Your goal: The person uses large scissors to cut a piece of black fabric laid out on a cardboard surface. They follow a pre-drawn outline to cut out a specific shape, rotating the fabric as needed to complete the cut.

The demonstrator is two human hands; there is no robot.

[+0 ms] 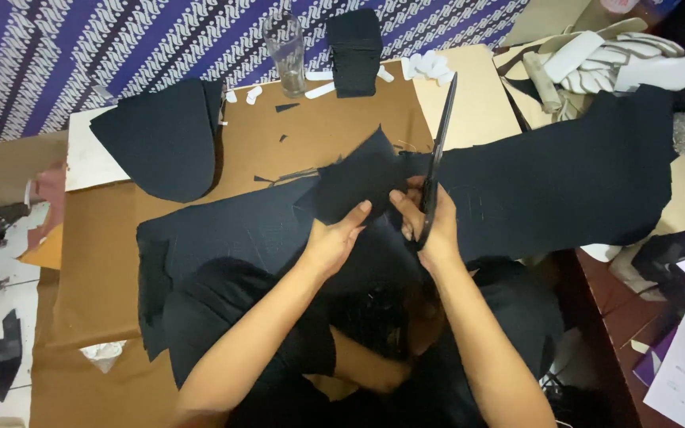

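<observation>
Right now the fingers of the right hand [430,226] are curled tight through the handles of a pair of black scissors [436,154]. The long blades point up and away, and they look shut or nearly shut. The left hand [334,242] pinches a cut piece of dark cloth [358,181], thumb on top and the other fingers hidden under it. This piece is lifted a little, just beside the scissors.

The cloth looks soft, thin and light. It bends and flops, so it likely needs a hold close to the cutting line, near its edge, to stay flat and tight. The scissors look hard and sharp, so the handles are the safe place to grip.

Under both hands lies a big sheet of dark fabric [564,174], spread over a brown paper-covered table [342,119]. To the left sits a stack of rounded dark pieces [160,143]. At the back stand a clear glass [285,51] and a small pile of dark squares [354,51]. White shaped pieces [612,59] lie at the far right.
</observation>
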